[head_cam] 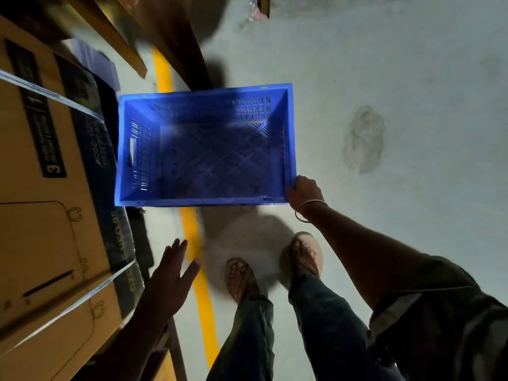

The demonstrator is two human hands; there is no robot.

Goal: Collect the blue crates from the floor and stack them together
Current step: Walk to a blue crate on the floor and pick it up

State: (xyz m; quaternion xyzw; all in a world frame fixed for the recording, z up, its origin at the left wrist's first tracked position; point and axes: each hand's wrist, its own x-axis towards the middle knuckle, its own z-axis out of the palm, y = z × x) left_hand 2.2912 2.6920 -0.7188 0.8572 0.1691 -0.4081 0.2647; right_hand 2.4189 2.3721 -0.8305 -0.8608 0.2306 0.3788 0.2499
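An empty blue crate (204, 145) with slotted walls and a lattice floor hangs in front of me above the grey floor, open side up. My right hand (303, 191) grips its near right corner by the rim. My left hand (173, 270) hovers below the crate's near left side with fingers spread, apart from it and holding nothing. No other blue crate shows in the head view.
Large cardboard boxes (49, 215) with strapping stand close on my left. A yellow floor line (196, 270) runs under the crate toward the far end. Brown boards (165, 37) lean at the top left. My sandalled feet (275, 270) stand on grey concrete (384, 78), with open floor to the right.
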